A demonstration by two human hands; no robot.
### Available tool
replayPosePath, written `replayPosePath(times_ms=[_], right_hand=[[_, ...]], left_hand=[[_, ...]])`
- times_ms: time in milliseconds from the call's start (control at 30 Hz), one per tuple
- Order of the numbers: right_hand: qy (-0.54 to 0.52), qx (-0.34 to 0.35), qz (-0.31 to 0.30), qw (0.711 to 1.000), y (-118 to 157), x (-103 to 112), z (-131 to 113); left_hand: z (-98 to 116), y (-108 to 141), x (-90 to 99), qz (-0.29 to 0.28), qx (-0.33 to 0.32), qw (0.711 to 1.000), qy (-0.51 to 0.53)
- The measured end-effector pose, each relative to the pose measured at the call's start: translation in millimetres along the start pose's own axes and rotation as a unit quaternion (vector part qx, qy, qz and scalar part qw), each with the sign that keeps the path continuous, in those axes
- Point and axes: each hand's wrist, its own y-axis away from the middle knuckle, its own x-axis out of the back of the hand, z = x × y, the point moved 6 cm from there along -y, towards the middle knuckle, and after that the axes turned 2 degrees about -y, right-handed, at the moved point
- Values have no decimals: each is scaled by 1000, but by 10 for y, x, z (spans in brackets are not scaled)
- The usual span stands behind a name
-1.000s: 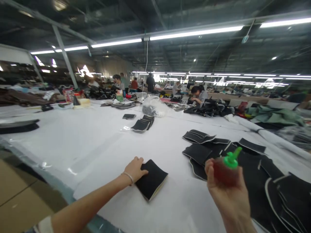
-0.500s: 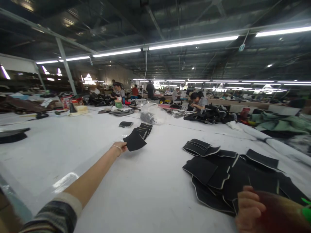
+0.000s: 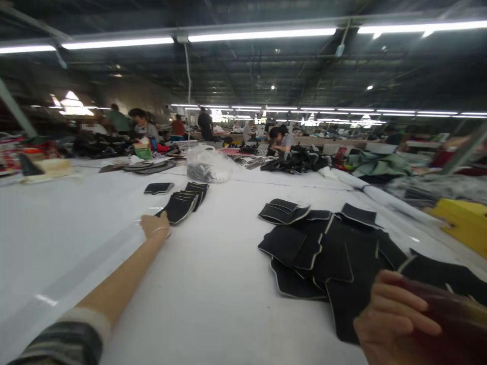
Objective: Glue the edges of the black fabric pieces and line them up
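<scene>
My left hand reaches out over the white table, its fingers closed at the near edge of a black padded piece. That piece lies at the near end of an overlapping row of similar black pieces. One small black piece lies apart, just beyond. At the lower right, my right hand has its fingers curled around a smooth dark red object, blurred and cut off by the frame. Beyond this hand spreads a loose pile of larger black pieces with pale edges.
A clear plastic bag sits beyond the row. Dark flat pieces and a green box are farther left. A white roll runs along the right, near a yellow object. Several people work in the background.
The view has turned right, so things appear farther left. The black piece at my left hand has come down onto the row. My right hand has risen further into view with the dark red object.
</scene>
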Motion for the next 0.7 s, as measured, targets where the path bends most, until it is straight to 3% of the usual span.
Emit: replayPosePath(times_ms=[67,133,200,233,300,400,467,533,700], right_hand=[[-20,-12,-34,999,149,-230,54],[-66,-31,-52,996,225,-373,94],[-105,-25,-68,992,242,-421,81],[-115,-12,-78,990,237,-419,55],[-106,20,-93,990,220,-380,-12],[-63,34,-77,994,201,-287,-66],[-25,30,-53,998,193,-229,-62],[11,39,-43,998,179,-187,-51],[31,81,-60,994,127,-144,-34]], left_hand=[[143,222,-317,-50,-90,991,-84],[387,546,-864,-165,-213,952,-144],[695,976,-1505,-287,-357,868,-192],[845,1174,-1804,-319,-416,823,-218],[1114,1452,-2331,-352,-469,773,-241],[1395,1663,-2936,-388,-490,734,-264],[1474,1730,-3187,-413,-506,703,-282],[1486,1760,-3312,-429,-523,674,-297],[1486,1794,-3288,-416,-546,643,-341]])
